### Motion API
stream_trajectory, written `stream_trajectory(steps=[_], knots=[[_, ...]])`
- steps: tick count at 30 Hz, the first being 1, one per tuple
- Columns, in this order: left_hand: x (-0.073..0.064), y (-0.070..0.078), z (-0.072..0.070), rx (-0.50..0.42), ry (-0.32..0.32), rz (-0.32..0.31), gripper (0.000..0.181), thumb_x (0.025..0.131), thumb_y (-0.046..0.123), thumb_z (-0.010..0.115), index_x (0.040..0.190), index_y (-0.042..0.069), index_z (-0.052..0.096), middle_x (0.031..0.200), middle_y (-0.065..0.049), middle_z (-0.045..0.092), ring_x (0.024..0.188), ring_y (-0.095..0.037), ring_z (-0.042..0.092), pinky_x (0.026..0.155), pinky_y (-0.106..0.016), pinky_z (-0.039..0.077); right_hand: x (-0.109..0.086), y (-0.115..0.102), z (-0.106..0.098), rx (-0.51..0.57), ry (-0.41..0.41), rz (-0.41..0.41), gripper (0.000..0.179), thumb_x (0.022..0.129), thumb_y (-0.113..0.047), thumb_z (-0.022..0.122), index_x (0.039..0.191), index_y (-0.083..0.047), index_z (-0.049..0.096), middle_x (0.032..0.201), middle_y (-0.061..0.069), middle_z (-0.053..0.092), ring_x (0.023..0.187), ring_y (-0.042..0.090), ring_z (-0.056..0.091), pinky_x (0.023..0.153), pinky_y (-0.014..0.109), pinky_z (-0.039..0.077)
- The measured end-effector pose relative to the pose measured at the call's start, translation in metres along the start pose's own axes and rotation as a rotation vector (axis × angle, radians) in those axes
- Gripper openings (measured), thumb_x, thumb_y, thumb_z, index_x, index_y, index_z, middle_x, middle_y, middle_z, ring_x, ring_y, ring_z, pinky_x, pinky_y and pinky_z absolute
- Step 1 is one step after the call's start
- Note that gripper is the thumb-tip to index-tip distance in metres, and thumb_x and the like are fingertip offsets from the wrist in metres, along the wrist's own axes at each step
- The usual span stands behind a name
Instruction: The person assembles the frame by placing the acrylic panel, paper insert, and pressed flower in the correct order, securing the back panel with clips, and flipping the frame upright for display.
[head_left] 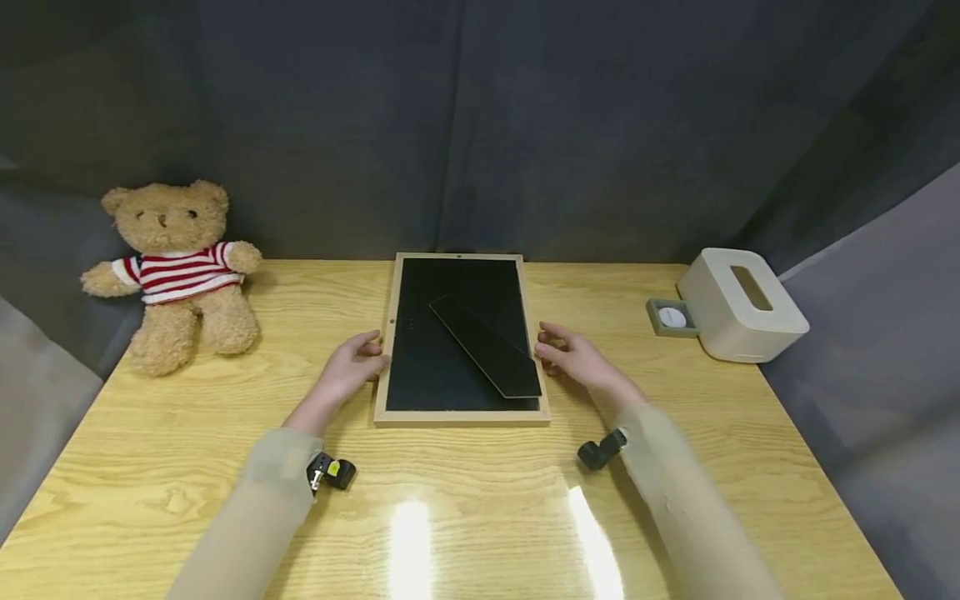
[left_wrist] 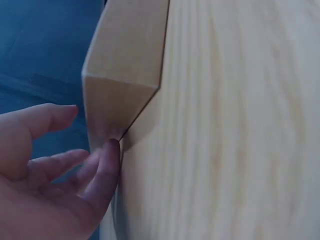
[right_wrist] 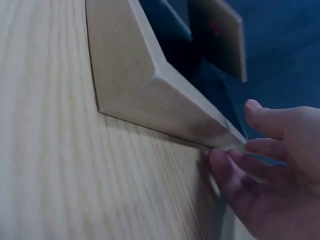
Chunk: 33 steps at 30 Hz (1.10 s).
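A picture frame (head_left: 462, 418) with a light wooden border lies back side up on the table. Its black stand flap (head_left: 487, 350) sticks up at a slant from the dark backing board (head_left: 420, 358). At the frame's left side is my left hand (head_left: 354, 365), fingers loosely bent and thumb apart; in the left wrist view a fingertip (left_wrist: 111, 150) touches the frame's lower edge. My right hand (head_left: 573, 357) is at the opposite side, its fingertips (right_wrist: 220, 160) against the lower edge and its thumb raised clear. Neither hand is closed round the border.
A teddy bear (head_left: 183, 275) in a striped shirt sits at the back left of the wooden table (head_left: 480, 500). On the right stand a cream tissue box (head_left: 735, 312) and a small green tray (head_left: 675, 333) holding a white round thing (head_left: 672, 317). A dark curtain (head_left: 465, 125) hangs behind.
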<state>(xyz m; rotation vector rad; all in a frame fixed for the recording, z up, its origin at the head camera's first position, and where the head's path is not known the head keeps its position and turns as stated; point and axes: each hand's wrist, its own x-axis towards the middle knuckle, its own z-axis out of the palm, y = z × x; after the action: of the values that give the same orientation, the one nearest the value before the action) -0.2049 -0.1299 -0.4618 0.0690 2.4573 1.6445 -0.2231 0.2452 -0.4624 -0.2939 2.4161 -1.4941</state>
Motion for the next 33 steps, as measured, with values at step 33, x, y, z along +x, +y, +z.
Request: stream_trajectory(steps=[33], knots=[[0.003,-0.006,-0.007,0.038,-0.052,-0.006,0.058,0.091,0.012,0.065,0.142,0.000,0.040,0.142,-0.021,0.038,0.127,-0.036,0.039,0.105,-0.046,0.034,0.023,0.004,0.018,0.224,0.092,-0.035,0.059,0.100,-0.010,0.048,0.152,-0.004,0.020,0.149,0.025,0.023,0.132,0.040,0.032,0.107,0.050,0.030]])
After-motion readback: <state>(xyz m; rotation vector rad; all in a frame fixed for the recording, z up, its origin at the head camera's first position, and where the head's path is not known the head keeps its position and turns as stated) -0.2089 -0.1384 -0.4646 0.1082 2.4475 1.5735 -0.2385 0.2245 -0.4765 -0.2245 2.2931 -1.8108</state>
